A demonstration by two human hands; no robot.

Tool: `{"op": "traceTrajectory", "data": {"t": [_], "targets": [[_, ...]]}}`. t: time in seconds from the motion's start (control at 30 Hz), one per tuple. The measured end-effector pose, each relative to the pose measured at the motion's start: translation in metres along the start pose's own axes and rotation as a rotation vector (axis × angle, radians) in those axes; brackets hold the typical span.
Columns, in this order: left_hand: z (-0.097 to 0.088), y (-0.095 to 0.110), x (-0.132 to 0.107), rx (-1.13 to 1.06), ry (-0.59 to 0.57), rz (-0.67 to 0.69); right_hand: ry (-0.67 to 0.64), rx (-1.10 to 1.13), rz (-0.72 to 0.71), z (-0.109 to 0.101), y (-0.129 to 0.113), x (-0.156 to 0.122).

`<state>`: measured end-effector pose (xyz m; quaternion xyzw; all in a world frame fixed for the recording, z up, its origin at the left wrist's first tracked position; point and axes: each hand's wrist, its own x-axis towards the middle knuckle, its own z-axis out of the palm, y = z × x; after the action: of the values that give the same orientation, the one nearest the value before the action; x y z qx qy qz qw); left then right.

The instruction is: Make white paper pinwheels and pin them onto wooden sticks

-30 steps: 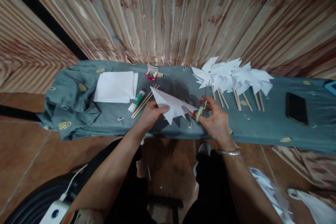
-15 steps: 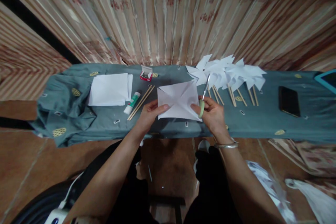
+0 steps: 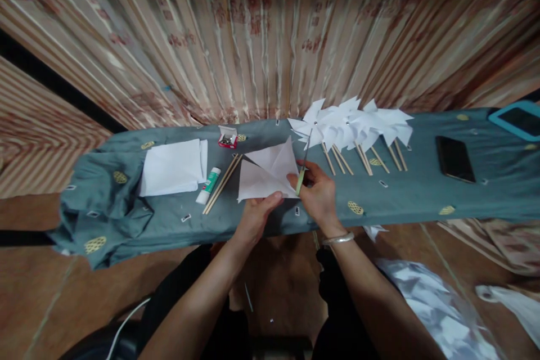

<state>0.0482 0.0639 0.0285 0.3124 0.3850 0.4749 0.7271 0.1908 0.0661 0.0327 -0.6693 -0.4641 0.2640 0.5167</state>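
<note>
Over the cloth (image 3: 422, 197): left hand (image 3: 255, 218) pinches paper (image 3: 261, 177) edge; right hand (image 3: 319, 196) grips scissors (image 3: 304, 160) at its corner; hold taut, cut along crease.

The white paper sheet (image 3: 265, 171), held flat and square half a second ago, is now turned with one corner pointing away, the left hand (image 3: 253, 219) grips its near edge instead of its left edge, and the right hand (image 3: 318, 197) with the scissors (image 3: 300, 180) sits closer in.
</note>
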Motion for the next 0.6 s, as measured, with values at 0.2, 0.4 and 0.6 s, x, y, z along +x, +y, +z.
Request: {"op": "traceTrajectory", "data": {"t": [0.2,0.4,0.6], "targets": [[-0.009,-0.001,0.013,0.065,0.247,0.14,-0.108,0.171,0.099,0.017,0.004,-0.002],[-0.027,0.015,0.018,0.185,0.344,0.248,-0.244,0.278,0.141,0.021,0.006,-0.014],[-0.04,0.035,0.019,0.2,0.455,0.316,-0.474,0.274,0.206,0.016,0.0,-0.034]]}}
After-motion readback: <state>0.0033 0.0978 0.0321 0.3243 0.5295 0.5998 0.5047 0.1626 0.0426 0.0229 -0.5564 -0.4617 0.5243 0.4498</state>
